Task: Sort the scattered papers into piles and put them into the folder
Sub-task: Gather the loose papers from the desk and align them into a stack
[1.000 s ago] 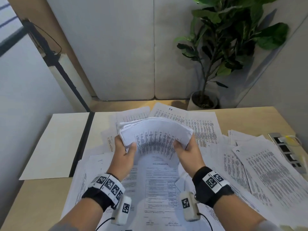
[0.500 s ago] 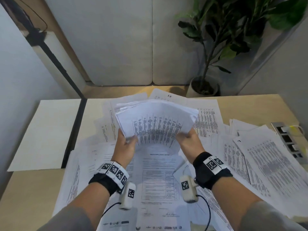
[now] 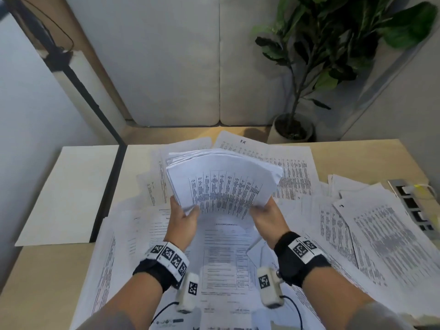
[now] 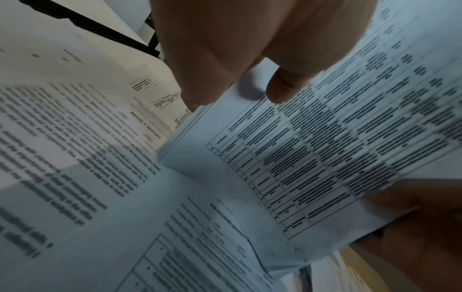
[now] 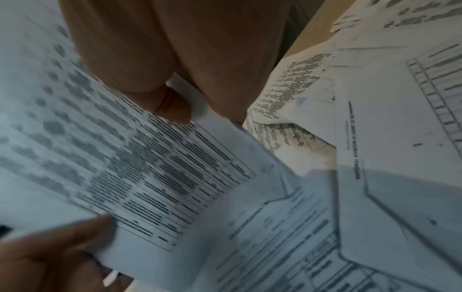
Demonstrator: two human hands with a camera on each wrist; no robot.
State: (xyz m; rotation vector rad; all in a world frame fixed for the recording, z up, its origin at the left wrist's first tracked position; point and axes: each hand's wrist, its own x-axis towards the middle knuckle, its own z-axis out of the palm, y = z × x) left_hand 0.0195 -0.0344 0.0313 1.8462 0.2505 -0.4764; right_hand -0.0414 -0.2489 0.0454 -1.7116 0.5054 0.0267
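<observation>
I hold a thick stack of printed papers [image 3: 223, 184] above the table, top sheet showing a table of text. My left hand [image 3: 183, 217] grips its near left corner, thumb on top; my right hand [image 3: 264, 215] grips the near right corner. In the left wrist view the left hand [image 4: 225, 65] pinches the stack [image 4: 312, 148] at its edge; in the right wrist view the right hand [image 5: 175, 79] pinches the stack [image 5: 150, 168]. The open folder [image 3: 71, 194], cream inside with a black spine, lies flat at the left. Loose papers [image 3: 381, 234] cover the table.
The wooden table [image 3: 35, 282] shows bare at the near left. A power strip [image 3: 414, 206] lies at the right edge. A potted plant [image 3: 295, 129] stands behind the table. A black lamp arm [image 3: 78, 84] slants at the back left.
The stack stays in both hands; its sheets have drawn a little closer together, and the camera view has tilted slightly.
</observation>
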